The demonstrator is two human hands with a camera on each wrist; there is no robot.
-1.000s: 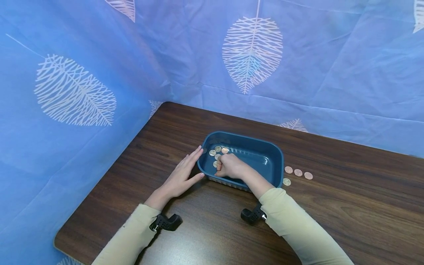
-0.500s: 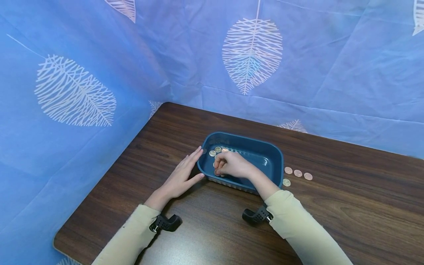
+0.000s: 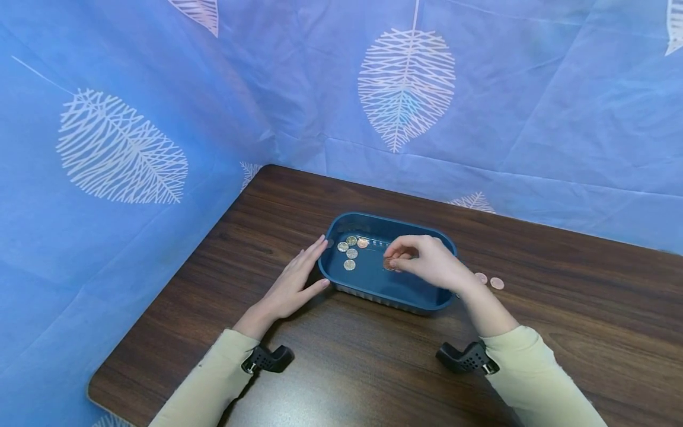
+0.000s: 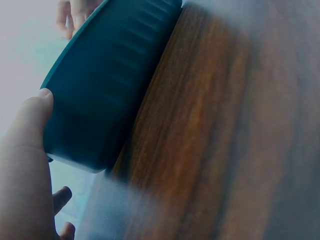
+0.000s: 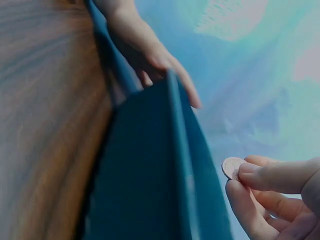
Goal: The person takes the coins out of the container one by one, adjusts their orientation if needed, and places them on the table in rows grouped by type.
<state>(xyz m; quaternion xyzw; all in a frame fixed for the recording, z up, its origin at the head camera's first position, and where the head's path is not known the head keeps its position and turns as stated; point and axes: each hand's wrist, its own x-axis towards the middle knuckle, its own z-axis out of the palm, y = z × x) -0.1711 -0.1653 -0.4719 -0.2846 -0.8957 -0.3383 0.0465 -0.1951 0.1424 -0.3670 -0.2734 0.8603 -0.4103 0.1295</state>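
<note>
A dark blue rectangular tub (image 3: 373, 296) stands on the table, with several coins (image 3: 349, 265) lying loose at its left end. My right hand (image 3: 424, 258) is over the tub and pinches a copper-coloured coin (image 5: 233, 168) between thumb and fingertips; the right wrist view shows it held up above the rim. My left hand (image 3: 290, 284) rests against the tub's left end, fingers straight, the thumb (image 4: 42, 97) at the near corner by the rim. In the right wrist view the left hand's fingers reach along the tub's far end.
To the right of the tub, copper-coloured coins (image 3: 497, 283) lie on the brown wooden table (image 3: 341, 367), partly hidden by my right wrist. A blue cloth (image 3: 320, 77) with white leaf prints hangs behind and to the left of the table.
My right hand has lifted from the tub's left end and moved right with a coin pinched in it, uncovering coins on the tub floor. The left hand has stayed in place.
</note>
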